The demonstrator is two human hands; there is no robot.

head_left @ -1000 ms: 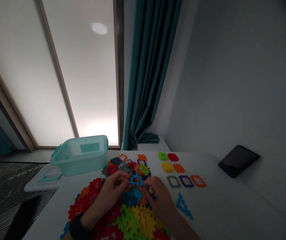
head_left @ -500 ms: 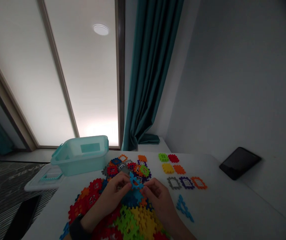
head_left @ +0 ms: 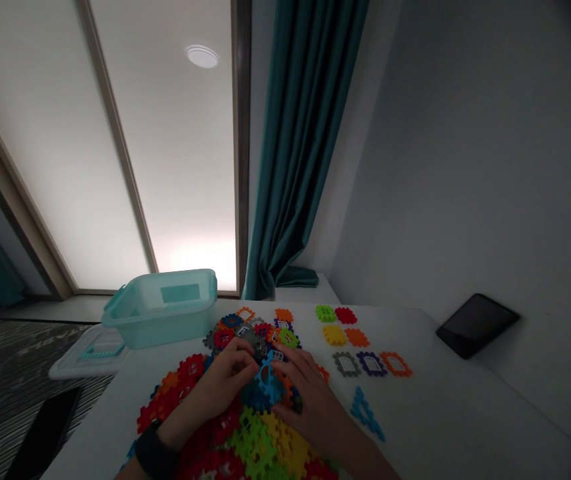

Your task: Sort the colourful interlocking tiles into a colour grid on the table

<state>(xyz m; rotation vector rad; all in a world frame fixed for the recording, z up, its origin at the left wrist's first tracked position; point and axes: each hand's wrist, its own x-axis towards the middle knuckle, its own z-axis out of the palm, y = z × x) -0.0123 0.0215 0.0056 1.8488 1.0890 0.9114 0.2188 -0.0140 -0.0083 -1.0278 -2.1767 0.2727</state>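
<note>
A light blue interlocking plastic piece (head_left: 266, 375) with a hole in it stands tilted over the pile. My left hand (head_left: 222, 383) is closed, pinching the piece at its left edge between thumb and fingers. My right hand (head_left: 308, 397) is at the piece's right, its thumb and fingers spread apart around it; whether a fingertip touches it is hard to tell. Beneath both hands lie darker blue pieces (head_left: 256, 398), with green pieces (head_left: 255, 440) and yellow pieces (head_left: 288, 445) nearer to me. Red pieces (head_left: 190, 373) lie beside my left forearm.
A teal plastic box (head_left: 165, 330) stands at the back left, its lid (head_left: 85, 353) beside it. To the right lie spaced rows of pieces, including a grey frame (head_left: 346, 364), and a blue triangular part (head_left: 366, 413). A black tablet (head_left: 478, 325) is at far right.
The light blue piece has turned from lying flatter to more upright. My right hand has let go its pinch, and its fingers have spread and moved forward.
</note>
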